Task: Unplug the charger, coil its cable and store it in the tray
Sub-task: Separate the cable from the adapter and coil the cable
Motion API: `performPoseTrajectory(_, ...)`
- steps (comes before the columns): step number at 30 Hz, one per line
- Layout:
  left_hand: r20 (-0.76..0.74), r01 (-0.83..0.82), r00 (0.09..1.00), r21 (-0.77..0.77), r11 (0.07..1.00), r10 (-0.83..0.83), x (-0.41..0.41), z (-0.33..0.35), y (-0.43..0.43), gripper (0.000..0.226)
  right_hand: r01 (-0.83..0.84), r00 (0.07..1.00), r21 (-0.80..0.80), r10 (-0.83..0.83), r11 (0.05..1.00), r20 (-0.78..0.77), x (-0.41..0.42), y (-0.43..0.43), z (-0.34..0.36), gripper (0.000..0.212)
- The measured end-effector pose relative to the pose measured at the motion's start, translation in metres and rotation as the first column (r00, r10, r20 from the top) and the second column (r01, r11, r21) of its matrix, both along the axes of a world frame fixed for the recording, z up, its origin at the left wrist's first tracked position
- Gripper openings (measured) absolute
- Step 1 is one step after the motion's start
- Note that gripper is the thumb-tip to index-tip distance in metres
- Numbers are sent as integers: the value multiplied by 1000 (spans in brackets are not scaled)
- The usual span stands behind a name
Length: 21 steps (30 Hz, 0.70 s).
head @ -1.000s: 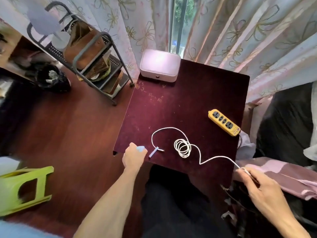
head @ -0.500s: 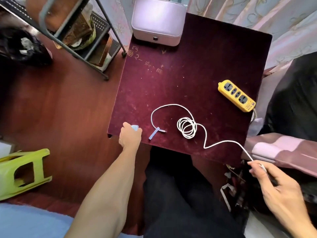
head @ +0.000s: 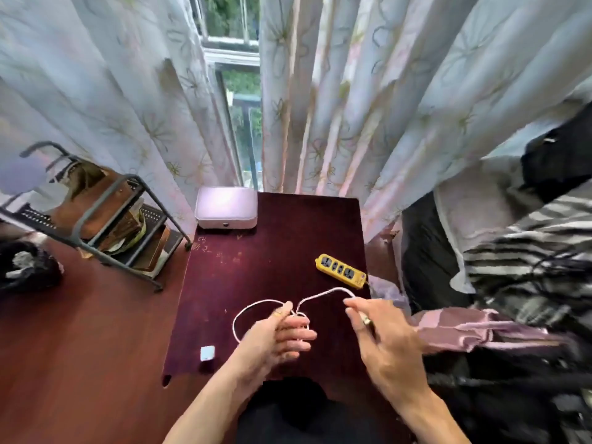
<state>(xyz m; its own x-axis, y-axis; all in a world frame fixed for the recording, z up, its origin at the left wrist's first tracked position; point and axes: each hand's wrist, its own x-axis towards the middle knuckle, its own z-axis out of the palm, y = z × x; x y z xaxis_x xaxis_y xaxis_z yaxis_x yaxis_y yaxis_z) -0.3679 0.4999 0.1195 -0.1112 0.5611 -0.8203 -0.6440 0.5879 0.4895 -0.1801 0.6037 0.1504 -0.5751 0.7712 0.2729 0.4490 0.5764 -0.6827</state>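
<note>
The left hand (head: 282, 331) lies over the small coil on the table (head: 272, 270), thumb and fingers pinching the cable (head: 256, 303) where its loops gather. A wide loop of cable curls out to that hand's left. From the pinch the cable arcs up and right to the right hand (head: 381, 338), which grips the far end between thumb and forefinger, the other fingers loosely spread. The charger (head: 207, 352), a small white block, sits on the table left of the left hand, apart from it. The yellow strip (head: 341, 270) lies just beyond the right hand. A pale box (head: 226, 207) sits far ahead of the left hand.
</note>
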Motion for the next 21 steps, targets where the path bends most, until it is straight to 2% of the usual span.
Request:
performPoseTrajectory(2,76,1,997,88,996,-8,17,33,14,54,-57,998,5,57,998,-37,-2,-14,11,17)
performPoseTrajectory(5,110,-87,991,139,987,72,31,63,28,51,-122,986,-16,119,992,-116,-3,-34,13,24)
performPoseTrajectory(9,54,-180,983,147,973,173,34,80,36,39,-110,983,-1,109,994,-148,-1,-51,9,30)
performPoseTrajectory(13,8,-200,978,293,935,207,27,94,40,33,-158,968,-23,150,987,-203,-1,-48,20,23)
performPoseTrajectory(15,2,-195,978,379,905,209,24,108,41,32,-191,959,-141,154,971,-238,0,-42,31,14)
performPoseTrajectory(18,18,-169,983,489,856,184,17,130,35,33,-108,927,-399,-53,910,-371,-3,-28,44,4)
performPoseTrajectory(20,90,-167,986,547,820,141,14,144,26,33,-5,923,-415,-155,910,-351,-9,-14,50,29)
performPoseTrajectory(21,128,-166,985,569,805,113,12,151,20,30,-1,941,-393,-133,919,-313,-16,-7,55,43)
